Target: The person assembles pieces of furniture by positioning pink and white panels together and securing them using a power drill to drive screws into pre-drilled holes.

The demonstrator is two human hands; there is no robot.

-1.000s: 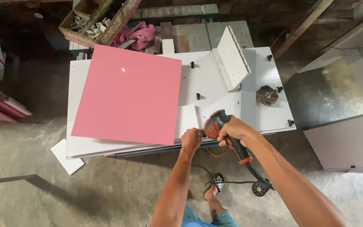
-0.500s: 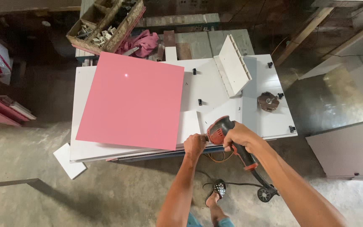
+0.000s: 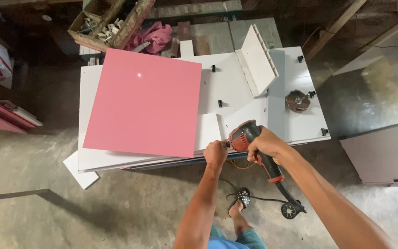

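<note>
Right hand (image 3: 266,144) is wrapped around the grip of a red and black power drill (image 3: 247,138), fingers curled tight on the handle. Drill sits just right of frame centre, nose pointing left toward the near edge of the white worktable (image 3: 254,97). Its cord (image 3: 277,191) runs down to the concrete floor (image 3: 93,212), lower middle of frame.

Left hand (image 3: 216,152) is closed at the drill's nose, fingers bunched together right at the table edge. Can't tell what they pinch; the tip is hidden under the hand.

On the table:
- Big pink square panel (image 3: 146,103), lying flat on the left half, overhanging the near edge a bit.
- Small white panel (image 3: 208,131) partly under the pink one, just left of the left hand.
- White board (image 3: 256,60) propped up at a tilt, upper centre-right.
- Round dark disc-shaped item (image 3: 297,100) at the right end; too small to identify.

Around it:
- Wooden crate (image 3: 111,20) of white parts, upper left, with a pink cloth (image 3: 155,37) beside it.
- White offcut (image 3: 81,170) on the floor under the table's left corner.
- White cabinet (image 3: 383,152) at the right edge.
- Sandalled foot (image 3: 240,200) visible bottom centre.
</note>
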